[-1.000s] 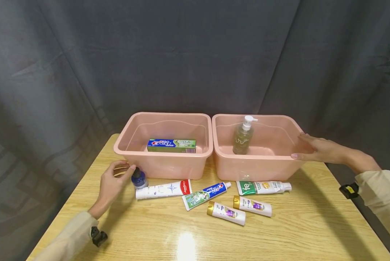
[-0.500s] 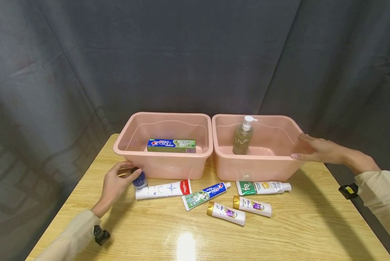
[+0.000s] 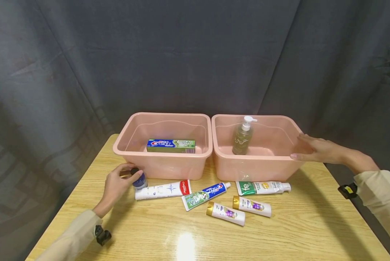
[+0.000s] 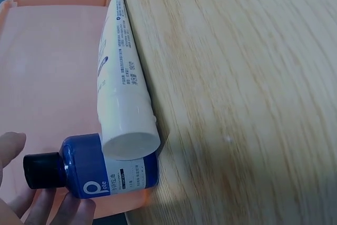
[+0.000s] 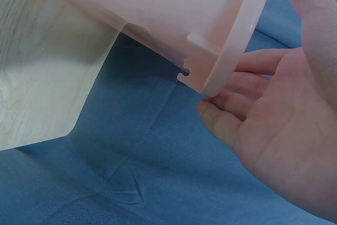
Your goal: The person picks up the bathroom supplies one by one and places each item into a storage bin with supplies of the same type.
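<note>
A white Colgate tube (image 3: 162, 190) lies on the worktop (image 3: 142, 235) just right of the left hand (image 3: 114, 185). Between the hands, a green-and-blue tube (image 3: 206, 196) lies aslant, with two gold-capped white bottles (image 3: 255, 207) beside it. Left of the right hand (image 3: 322, 150) lie a green-and-white tube (image 3: 263, 187) and — farther back — an upright pump bottle (image 3: 242, 139). Beyond both hands hangs a dark curtain (image 3: 181, 58).

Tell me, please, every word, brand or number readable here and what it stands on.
"Colgate": red end of the white tube
"fe": the green-ended tube
"Pote" (stylised P): the blue bottle
Too blurred or small to read: markings on the box, the blue-green tube, the pump bottle and both gold-capped bottles, plus remaining print on the first three.
</note>
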A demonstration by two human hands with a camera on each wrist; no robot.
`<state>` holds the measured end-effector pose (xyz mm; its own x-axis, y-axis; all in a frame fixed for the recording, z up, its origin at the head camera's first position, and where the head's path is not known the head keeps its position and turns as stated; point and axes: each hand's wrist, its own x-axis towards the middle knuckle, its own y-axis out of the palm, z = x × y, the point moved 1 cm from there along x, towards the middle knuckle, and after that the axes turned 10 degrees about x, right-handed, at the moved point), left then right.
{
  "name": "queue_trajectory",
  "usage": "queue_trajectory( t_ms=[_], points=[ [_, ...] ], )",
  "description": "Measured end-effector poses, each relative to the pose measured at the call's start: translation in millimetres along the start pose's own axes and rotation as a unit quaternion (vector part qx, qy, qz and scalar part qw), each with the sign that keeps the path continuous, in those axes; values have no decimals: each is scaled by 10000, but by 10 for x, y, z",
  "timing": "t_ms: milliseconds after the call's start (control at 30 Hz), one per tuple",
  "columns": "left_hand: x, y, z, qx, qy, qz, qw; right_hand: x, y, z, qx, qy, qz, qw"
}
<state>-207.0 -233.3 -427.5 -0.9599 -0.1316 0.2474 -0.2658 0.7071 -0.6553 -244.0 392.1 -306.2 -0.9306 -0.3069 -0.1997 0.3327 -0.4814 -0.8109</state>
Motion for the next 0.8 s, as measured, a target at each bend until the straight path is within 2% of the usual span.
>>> queue_trajectory(
  t_ms=[433,800],
  points=[
    [-11,13,2,257,-42,81,9996,-2,-4,5,-34,46,11,10000],
    [-8,36,-5,225,-2,-231,9995,-17,-4,15,-11,66,-6,10000]
  ],
)
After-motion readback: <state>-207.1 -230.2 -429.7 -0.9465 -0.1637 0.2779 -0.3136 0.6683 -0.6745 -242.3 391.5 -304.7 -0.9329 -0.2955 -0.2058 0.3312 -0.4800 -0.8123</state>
